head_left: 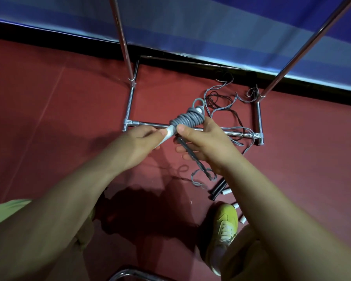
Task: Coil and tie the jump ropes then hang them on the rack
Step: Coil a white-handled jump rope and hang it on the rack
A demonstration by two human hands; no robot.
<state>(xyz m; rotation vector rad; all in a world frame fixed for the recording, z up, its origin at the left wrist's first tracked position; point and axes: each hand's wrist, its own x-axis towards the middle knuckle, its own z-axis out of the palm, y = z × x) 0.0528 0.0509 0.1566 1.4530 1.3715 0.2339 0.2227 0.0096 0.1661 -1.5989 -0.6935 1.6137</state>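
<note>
We look down from the head camera at two bare arms reaching over a red floor. Between the hands, in mid-air at the centre of the view, is a grey rope (187, 118) wound in tight turns around its white handles (169, 133). Our left hand (139, 141) pinches the near end of a handle between thumb and fingers. Our right hand (203, 142) curls around the bundle, thumb on top of the coils; a loose grey tail hangs down from this palm.

Beyond the hands stands the metal rack (193, 128), its base bar just under the bundle and two poles rising to the far left and far right. More ropes (227, 104) lie tangled on the floor inside the rack's base, still uncoiled. Loose handles (219, 188) lie near our yellow shoe (225, 226) at the right.

We judge the wrapping nearly done. To finish well, we should keep the thumb pressed on the last turn so nothing unwinds, tuck the tail under a coil, and pull it snug before hanging the bundle.
</note>
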